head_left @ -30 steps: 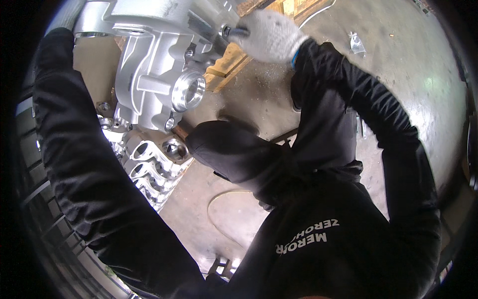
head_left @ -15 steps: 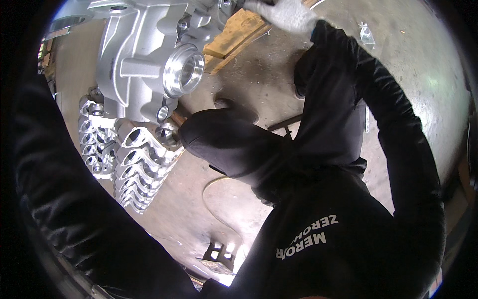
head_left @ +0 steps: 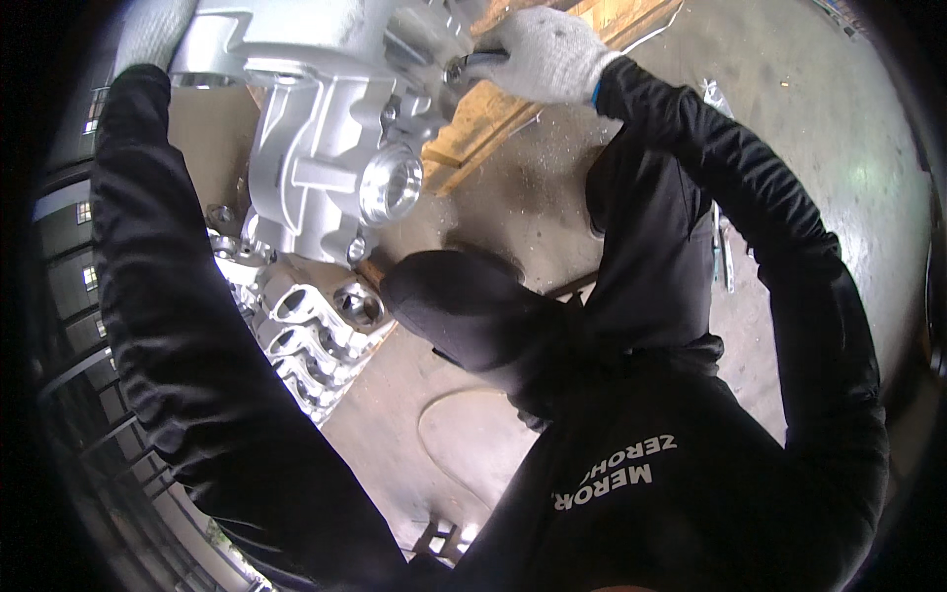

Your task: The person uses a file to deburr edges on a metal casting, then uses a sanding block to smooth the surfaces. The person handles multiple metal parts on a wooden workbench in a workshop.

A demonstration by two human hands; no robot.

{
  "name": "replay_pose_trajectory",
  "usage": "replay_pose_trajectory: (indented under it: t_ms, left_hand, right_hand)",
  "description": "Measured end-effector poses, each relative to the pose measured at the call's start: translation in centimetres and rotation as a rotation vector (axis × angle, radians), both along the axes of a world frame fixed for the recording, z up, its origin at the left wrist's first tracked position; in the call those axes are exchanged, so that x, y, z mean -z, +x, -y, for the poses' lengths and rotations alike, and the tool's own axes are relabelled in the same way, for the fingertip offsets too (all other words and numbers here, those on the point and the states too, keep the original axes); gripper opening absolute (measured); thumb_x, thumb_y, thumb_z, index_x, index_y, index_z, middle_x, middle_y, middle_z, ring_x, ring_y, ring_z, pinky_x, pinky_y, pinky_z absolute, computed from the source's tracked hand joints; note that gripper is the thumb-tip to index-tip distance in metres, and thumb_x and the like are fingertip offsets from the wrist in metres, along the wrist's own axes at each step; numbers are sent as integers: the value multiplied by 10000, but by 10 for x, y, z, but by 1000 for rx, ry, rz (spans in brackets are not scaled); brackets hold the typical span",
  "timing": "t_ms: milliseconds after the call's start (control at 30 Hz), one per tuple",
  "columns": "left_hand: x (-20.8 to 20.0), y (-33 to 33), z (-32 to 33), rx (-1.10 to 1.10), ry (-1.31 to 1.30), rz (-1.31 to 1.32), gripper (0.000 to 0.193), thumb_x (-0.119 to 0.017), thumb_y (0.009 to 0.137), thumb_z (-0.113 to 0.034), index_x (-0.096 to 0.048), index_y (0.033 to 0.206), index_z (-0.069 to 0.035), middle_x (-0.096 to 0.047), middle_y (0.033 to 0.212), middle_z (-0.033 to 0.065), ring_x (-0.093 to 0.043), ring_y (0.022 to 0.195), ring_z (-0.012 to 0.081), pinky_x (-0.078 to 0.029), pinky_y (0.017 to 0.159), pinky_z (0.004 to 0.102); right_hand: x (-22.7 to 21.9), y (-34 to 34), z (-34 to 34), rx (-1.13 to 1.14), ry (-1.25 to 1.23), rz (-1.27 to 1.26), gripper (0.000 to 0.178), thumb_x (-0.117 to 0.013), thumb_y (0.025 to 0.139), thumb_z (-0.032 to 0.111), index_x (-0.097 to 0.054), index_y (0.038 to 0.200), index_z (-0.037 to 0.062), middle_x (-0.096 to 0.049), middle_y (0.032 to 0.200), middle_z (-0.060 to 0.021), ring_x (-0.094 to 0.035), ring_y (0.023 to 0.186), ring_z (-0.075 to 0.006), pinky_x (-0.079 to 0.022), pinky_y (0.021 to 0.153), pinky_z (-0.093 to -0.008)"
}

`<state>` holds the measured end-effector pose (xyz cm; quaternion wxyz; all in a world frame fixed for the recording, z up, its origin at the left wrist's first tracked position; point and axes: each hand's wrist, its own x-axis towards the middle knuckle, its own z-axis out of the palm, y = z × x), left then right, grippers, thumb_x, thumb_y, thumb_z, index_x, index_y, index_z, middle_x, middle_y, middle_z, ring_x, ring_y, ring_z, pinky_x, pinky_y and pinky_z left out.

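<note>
i'm gripping a slim dark tool (head_left: 483, 57) in my gloved right hand (head_left: 552, 57) at the edge of a big silver casting (head_left: 330, 123), which is sitting ahead, leftward. my left hand (head_left: 153, 37) is lying at its left end; i cannot tell its grip. smaller metal parts (head_left: 308, 333) are standing lower down, over the floor (head_left: 385, 395).

Grey floor (head_left: 819, 197), glare toward the right. Lower left: silvery castings (head_left: 296, 340) with round openings, grouped closely in a row. Upper centre: yellowish timbers (head_left: 478, 120), slanted; pale cord (head_left: 655, 34) just beyond. Upper right: clear crumpled plastic bag (head_left: 714, 97); tiny tan scrap (head_left: 784, 85) near it. Lower centre: thin curved hose (head_left: 421, 426); dark-framed object (head_left: 434, 538) near the bottom edge, kind unclear. Far left: bright window panes (head_left: 90, 277).
</note>
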<state>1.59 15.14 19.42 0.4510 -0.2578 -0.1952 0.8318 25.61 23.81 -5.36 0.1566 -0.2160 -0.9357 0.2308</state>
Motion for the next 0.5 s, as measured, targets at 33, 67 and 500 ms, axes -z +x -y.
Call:
replay_pose_trajectory:
  t_ms: [33, 67, 500]
  left_hand:
    - [-1, -85, 22, 637, -9, -258, 248, -522, 1046, -294, -677, 1097, -107, -626, 925, 4, -625, 885, 138, -526, 813, 293]
    - [5, -82, 14, 612, 212, 75, 246, -537, 1028, -278, -668, 1141, -104, -628, 992, 36, -624, 940, 176, -521, 854, 317]
    - [14, -68, 4, 300, 1473, 2186, 779, -554, 931, -679, -629, 1379, -46, -633, 1372, 264, -583, 1313, 413, -418, 1123, 452]
  right_hand:
    - [-4, -8, -5, -48, -39, 16, 467, -649, 937, 477, -790, 1113, 68, -767, 975, -184, -755, 891, -314, -593, 847, -404]
    - [-2, -7, -20, -50, -74, 60, 495, -653, 936, 500, -785, 1136, 67, -770, 1005, -186, -754, 910, -318, -593, 864, -398]
    - [31, 29, 13, -53, -462, -149, 518, -550, 1006, 509, -704, 1245, 77, -704, 1202, -225, -660, 1151, -399, -517, 982, -446]
